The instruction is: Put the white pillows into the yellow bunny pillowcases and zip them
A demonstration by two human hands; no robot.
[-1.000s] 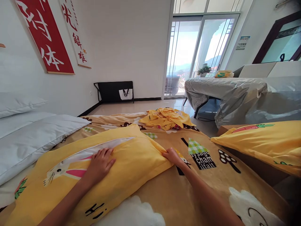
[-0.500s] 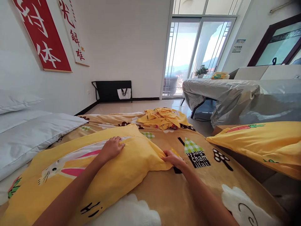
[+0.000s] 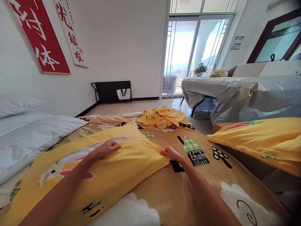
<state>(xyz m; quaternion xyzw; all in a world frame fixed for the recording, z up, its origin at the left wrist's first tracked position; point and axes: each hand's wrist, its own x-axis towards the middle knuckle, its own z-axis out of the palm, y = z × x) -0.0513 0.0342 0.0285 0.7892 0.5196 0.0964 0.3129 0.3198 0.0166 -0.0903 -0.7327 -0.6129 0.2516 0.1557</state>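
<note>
A yellow pillowcase (image 3: 113, 175) with a rabbit print lies across the bed in front of me, a white pillow (image 3: 80, 152) showing through its open edge. My left hand (image 3: 105, 149) rests on that open edge, fingers curled over the yellow flap. My right hand (image 3: 170, 153) pinches the pillowcase's right corner. Both hands are closed on the fabric.
A tan cartoon-print blanket (image 3: 199, 188) covers the bed. White pillows (image 3: 30, 135) lie at the left. A crumpled yellow cloth (image 3: 163, 117) sits at the far end. Another yellow pillow (image 3: 256, 138) rests at the right. A table under a grey cover (image 3: 235, 94) stands beyond.
My left hand has slid forward from the rabbit print to the open edge and curled onto the flap. My right hand keeps its grip on the corner.
</note>
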